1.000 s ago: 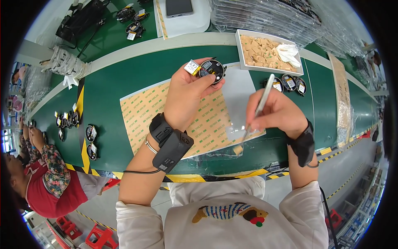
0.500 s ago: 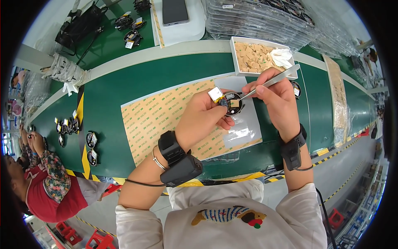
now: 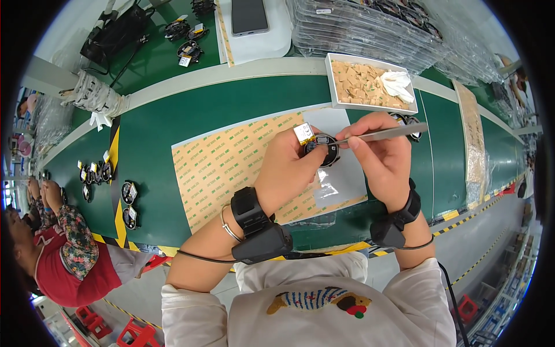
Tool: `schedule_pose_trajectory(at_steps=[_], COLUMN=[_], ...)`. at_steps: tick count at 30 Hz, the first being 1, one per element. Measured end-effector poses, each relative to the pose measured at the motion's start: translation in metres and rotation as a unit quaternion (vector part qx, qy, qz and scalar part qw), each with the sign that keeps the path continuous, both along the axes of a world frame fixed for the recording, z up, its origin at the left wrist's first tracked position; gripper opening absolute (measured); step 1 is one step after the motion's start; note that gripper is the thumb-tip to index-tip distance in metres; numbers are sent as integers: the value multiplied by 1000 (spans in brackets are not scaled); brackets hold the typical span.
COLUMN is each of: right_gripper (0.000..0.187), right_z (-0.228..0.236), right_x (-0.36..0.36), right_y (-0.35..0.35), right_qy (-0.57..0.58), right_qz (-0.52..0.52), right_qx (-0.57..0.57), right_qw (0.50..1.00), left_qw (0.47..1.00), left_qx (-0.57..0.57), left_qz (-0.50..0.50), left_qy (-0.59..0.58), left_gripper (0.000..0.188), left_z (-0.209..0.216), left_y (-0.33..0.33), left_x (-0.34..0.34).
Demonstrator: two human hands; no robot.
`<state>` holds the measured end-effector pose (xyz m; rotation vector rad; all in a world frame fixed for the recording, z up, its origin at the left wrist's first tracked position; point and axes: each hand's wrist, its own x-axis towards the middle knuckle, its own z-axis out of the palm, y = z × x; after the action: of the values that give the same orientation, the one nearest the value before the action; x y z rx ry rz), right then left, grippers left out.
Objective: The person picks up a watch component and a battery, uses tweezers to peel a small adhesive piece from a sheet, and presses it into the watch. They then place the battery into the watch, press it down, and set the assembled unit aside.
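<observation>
My left hand [image 3: 289, 170] is closed around a round black watch module [image 3: 332, 154], thumb across its near left side. A white battery [image 3: 303, 132] stands up from the module's upper left edge. In my right hand [image 3: 386, 165] is a pair of silver tweezers [image 3: 394, 132], pinched between thumb and fingers, its tip at the module's upper face. Part of the module lies hidden behind my left thumb. Beneath both hands is a tan printed adhesive backing sheet [image 3: 225, 168] with a whitish glossy strip at its right.
Beyond my right hand, a white box [image 3: 373, 107] holds small tan squares and a crumpled white tissue. Several similar modules [image 3: 129, 192] lie at the left, others at the right. Stacked clear trays [image 3: 341, 34] and a phone [image 3: 249, 16] sit behind. A co-worker [image 3: 75, 260] is at far left.
My right hand has moved down and the tweezers lie flatter. The tan square seen on the module earlier no longer shows there. The module has tilted slightly in my left hand.
</observation>
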<state>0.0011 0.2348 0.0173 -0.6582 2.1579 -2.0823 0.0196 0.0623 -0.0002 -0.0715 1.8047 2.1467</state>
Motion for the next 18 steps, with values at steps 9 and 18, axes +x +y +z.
schedule_pose_trajectory(at_steps=[9, 18], right_gripper=[9, 7], right_z=[1, -1], right_x=[-1, -18], right_y=[-3, 8], right_qy=[-5, -125], right_qz=[12, 90], right_qx=[28, -60], right_qw=[1000, 986], left_qw=[999, 992], left_qx=[49, 114], left_qz=[12, -27], left_qy=[-8, -47], left_gripper=[15, 25], left_z=[1, 2], left_y=[-1, -11], left_x=[0, -2])
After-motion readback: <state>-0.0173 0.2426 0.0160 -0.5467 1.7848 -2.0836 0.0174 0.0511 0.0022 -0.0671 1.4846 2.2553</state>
